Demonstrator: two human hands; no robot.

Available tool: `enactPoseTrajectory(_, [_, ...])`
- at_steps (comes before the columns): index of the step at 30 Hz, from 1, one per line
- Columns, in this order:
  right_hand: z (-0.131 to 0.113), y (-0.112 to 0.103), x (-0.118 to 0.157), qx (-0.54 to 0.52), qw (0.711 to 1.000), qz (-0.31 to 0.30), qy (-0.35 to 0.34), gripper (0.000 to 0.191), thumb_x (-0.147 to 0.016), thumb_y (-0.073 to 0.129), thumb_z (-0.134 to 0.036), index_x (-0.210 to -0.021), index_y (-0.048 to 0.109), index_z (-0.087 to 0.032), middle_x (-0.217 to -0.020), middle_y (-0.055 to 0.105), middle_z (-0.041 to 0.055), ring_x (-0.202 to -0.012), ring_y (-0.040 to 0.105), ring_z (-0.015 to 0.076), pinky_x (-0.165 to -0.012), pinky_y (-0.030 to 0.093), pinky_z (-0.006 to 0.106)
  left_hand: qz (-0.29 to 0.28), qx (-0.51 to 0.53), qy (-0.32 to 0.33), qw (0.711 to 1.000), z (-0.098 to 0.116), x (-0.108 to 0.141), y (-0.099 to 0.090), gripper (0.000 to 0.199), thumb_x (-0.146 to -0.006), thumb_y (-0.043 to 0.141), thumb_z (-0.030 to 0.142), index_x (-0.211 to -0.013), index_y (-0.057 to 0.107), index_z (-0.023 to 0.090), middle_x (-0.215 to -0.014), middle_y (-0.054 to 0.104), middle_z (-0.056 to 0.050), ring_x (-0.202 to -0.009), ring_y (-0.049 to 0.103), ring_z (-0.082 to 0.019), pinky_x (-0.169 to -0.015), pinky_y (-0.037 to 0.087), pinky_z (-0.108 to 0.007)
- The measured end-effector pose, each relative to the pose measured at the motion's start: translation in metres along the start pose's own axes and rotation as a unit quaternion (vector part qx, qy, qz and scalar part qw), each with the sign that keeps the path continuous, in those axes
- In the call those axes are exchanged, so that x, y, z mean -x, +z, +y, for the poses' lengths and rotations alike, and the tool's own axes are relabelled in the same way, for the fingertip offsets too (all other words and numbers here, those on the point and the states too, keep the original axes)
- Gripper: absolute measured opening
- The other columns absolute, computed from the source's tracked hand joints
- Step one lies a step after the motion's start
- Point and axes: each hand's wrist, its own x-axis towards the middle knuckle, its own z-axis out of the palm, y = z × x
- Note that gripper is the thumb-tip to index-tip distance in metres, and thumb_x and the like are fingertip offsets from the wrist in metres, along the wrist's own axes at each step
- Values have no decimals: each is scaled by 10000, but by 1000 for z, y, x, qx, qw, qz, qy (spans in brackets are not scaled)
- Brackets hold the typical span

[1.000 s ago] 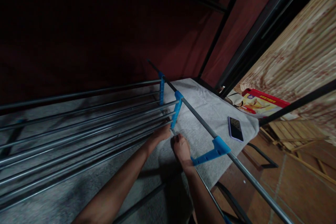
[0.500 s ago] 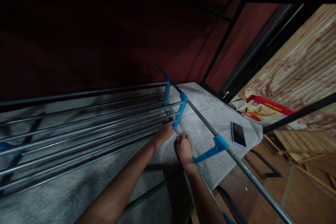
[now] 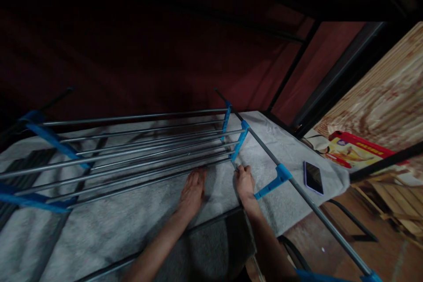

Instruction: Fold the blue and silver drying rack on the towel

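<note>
A rack of grey bars (image 3: pixel 128 152) joined by blue brackets lies lengthwise along the far edge of the grey blanket (image 3: pixel 287 150), in front of a dark red backdrop (image 3: pixel 158 83). The right hand (image 3: pixel 245 180) is curled closed around the lower tube (image 3: pixel 235 165) at the rack's right end. The left hand (image 3: pixel 193 187), fingers stretched out, has hold of nothing, its fingertips near the closest bar. A long upper tube (image 3: pixel 264 147) slants past the right hand, one blue bracket (image 3: pixel 272 183) just beside that wrist, standing between it and the phone (image 3: pixel 313 178) near the blanket's right corner. Past that corner sit a red-and-yellow box (image 3: pixel 357 150) and slatted wood (image 3: pixel 393 202), partly crossed by a dark post. Dark tubes (image 3: pixel 28 169) lie near the left edge.
</note>
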Motion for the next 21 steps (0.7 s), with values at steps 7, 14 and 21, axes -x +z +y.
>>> enactPoseTrajectory(7, [8,-2,11,-6,999,14,-42,312,-984,434,-278,-1158,626,-104,-1051,622,182,-921,627,264,-767,469,364,28,63,-103,992,-12,103,-26,478,-933,453,193,-1403,535,238,-1512,495,-124,-1388,483,-269,-1149,453,-503])
enactPoseTrajectory(14, [8,12,85,-217,928,32,-300,332,-1011,382,-329,-1172,630,-179,-1200,632,153,-1165,575,265,-1008,466,437,113,26,-199,973,-36,204,-53,428,-985,378,264,-1361,582,263,-1441,562,-93,-1346,522,-236,-1149,460,-436])
enactPoseTrajectory(21, [7,9,143,-229,905,-47,-354,306,-1006,431,-349,-1181,650,-225,-1215,652,114,-1184,585,265,-1005,466,471,68,-65,-196,976,-54,244,-57,499,-942,337,99,-1373,571,195,-1382,598,-119,-1326,514,-260,-1143,431,-461])
